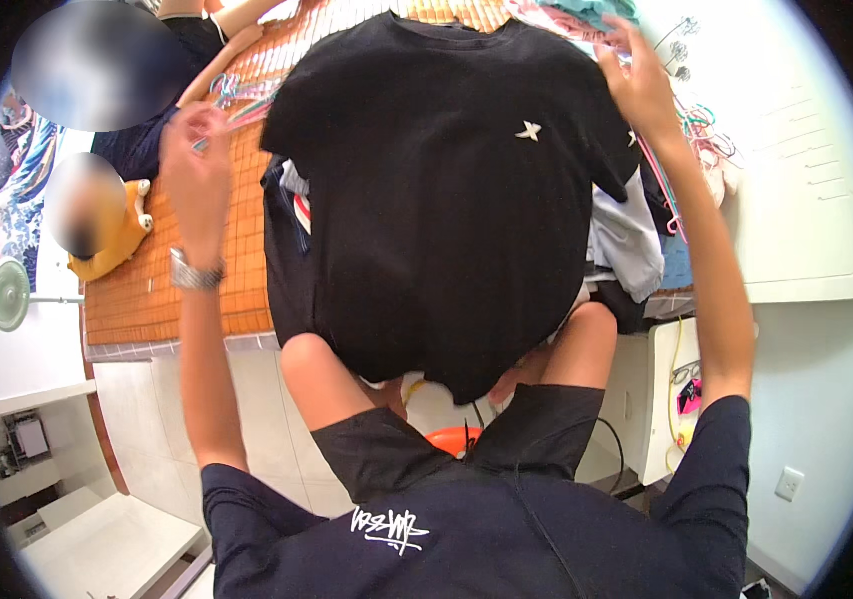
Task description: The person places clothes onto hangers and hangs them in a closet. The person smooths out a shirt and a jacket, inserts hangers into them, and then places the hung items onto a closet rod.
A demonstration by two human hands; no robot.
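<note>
A black short-sleeved T-shirt [449,202] with a small white mark on the chest lies spread out before me, its hem hanging over my knees. At its left, my left hand [198,161] is raised and blurred, beside pink and teal hangers [250,108]; whether it grips one cannot be seen. My right hand [632,75] is by the shirt's right shoulder with thumb and fingers apart, close to pink and teal cloth [583,19]. Under the shirt, other clothes show, among them a light grey garment [625,239] on the right.
The clothes lie on a brown bamboo mat [239,299] over a bed. More hangers [696,123] are heaped at the right by the wall. Another person [134,142] and a yellow plush toy [123,239] are at the left. A white stand [666,419] holds glasses.
</note>
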